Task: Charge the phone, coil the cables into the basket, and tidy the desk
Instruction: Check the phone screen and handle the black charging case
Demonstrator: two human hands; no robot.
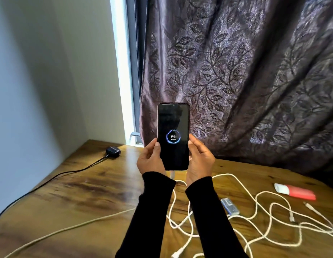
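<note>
I hold a black phone (172, 127) upright above the wooden desk (78, 192). Its screen shows a charging ring with 94. My left hand (150, 159) grips its lower left edge and my right hand (200, 159) grips its lower right edge. A white cable plug (172, 175) enters the phone's bottom. Several white cables (264, 220) lie tangled on the desk to the right and below my arms. One more white cable (69, 228) runs off to the lower left. No basket is in view.
A black earbud case (113, 151) with a black cable (50, 179) sits at the desk's back left corner. A red and white object (296, 191) and a small blue-grey gadget (230, 206) lie on the right. A dark leaf-patterned curtain (236, 71) hangs behind.
</note>
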